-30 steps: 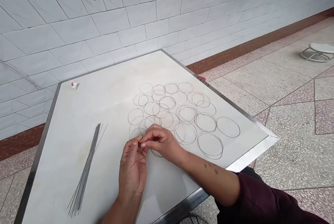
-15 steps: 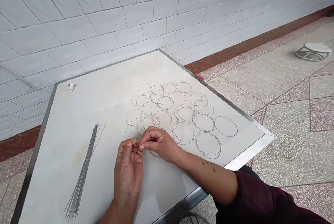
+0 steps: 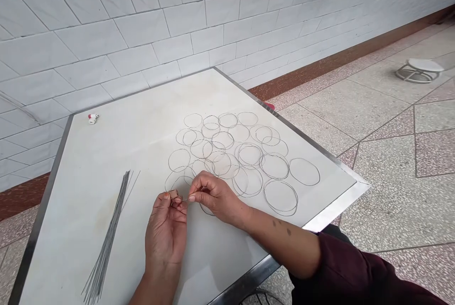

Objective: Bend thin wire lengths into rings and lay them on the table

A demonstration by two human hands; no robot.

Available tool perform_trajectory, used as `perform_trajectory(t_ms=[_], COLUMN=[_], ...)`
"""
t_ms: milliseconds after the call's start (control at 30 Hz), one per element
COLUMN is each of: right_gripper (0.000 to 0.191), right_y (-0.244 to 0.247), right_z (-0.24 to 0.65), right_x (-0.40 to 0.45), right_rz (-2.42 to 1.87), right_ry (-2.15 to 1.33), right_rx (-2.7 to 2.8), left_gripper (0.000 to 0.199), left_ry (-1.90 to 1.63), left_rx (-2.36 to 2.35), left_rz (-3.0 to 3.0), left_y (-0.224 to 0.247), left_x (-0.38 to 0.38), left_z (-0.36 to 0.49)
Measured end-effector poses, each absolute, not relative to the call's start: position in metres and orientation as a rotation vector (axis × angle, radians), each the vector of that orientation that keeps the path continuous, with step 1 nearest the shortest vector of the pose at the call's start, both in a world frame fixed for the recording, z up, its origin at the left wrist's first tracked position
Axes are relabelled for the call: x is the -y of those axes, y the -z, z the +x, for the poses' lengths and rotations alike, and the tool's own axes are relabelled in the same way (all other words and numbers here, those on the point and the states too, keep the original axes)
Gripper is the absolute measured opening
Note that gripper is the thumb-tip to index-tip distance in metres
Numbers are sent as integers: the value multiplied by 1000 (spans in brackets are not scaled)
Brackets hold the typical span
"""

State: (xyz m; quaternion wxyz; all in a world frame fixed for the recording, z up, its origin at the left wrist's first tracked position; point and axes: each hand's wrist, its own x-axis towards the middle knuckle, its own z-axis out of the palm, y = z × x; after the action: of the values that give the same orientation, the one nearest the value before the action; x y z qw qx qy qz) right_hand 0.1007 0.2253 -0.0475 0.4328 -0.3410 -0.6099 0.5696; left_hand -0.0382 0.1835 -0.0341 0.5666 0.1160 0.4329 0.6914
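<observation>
Over the near part of the table, my left hand (image 3: 166,229) is palm up, its thumb and fingertips pinched on a thin wire (image 3: 184,199). At its fingertips shows a tan patch, perhaps tape round a finger; I cannot tell. My right hand (image 3: 213,197) pinches the wire between thumb and forefinger, just right of the left fingertips. Only a short stretch of wire shows between the hands. Beyond them lie many thin wire rings (image 3: 304,171), several overlapping. Left of my left hand is a bundle of straight grey wires (image 3: 110,238), with a loose wire beside it.
The white table (image 3: 117,139) has a metal edge and stands against a white tiled wall (image 3: 135,34). A small white and red object (image 3: 93,118) lies at its far left corner. On the floor at right stands a round white stool (image 3: 423,65).
My left hand has moved slightly left, away from my right hand, so the gap with wire between the fingertips is wider. The whole view has shifted slightly.
</observation>
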Motion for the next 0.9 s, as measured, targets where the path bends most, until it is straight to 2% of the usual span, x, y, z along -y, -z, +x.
perform_trajectory(t_ms=[133,333,533,733,900], right_gripper=[9,11,10,21,19], right_y=[48,48,49,47,47], right_z=[102,99,101,106,108], right_x=[-226,-227,-227,-230,-232], right_rz=[-882,-821,-828,-844,-860], right_ry=[-1422,-1656,-1636,-1668,-1637], right_rx=[1566,1406,1462,1469,1531], left_gripper=[16,14,17,18,22], left_ry=[-1628,-1682,-1649,-1602,-1520], left_rx=[-1027,-984,-1011,-1094,-1120], left_rz=[279,360,419,432,447], left_y=[34,32,33,31,24], left_x=[-184,-184,-185,-187,-189], left_z=[-40,-36,-41,-51,-60])
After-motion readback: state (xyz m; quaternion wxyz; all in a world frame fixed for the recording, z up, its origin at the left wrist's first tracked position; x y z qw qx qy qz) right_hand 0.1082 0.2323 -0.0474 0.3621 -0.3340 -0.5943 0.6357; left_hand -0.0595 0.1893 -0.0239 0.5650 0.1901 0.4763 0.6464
